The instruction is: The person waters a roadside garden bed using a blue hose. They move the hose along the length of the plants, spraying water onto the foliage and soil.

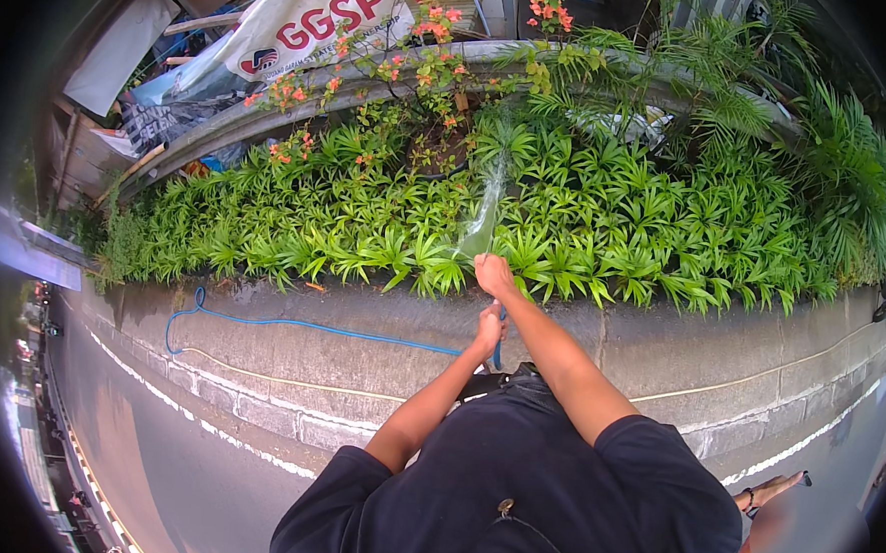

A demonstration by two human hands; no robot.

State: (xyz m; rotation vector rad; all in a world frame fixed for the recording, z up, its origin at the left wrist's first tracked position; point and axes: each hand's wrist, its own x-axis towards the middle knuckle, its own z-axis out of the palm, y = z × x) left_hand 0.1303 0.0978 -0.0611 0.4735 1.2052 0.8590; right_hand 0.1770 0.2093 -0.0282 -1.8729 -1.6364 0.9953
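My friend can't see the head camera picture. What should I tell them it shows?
A person's right hand and left hand hold a blue hose, the right farther forward, spraying water over leafy green plants. Orange flowers show farther back; the hose trails across the pavement to the left.

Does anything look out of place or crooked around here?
Yes: the white banner behind the green plants hangs slanted and creased rather than flat. The blue hose bends loosely across the pavement, but that seems ordinary.
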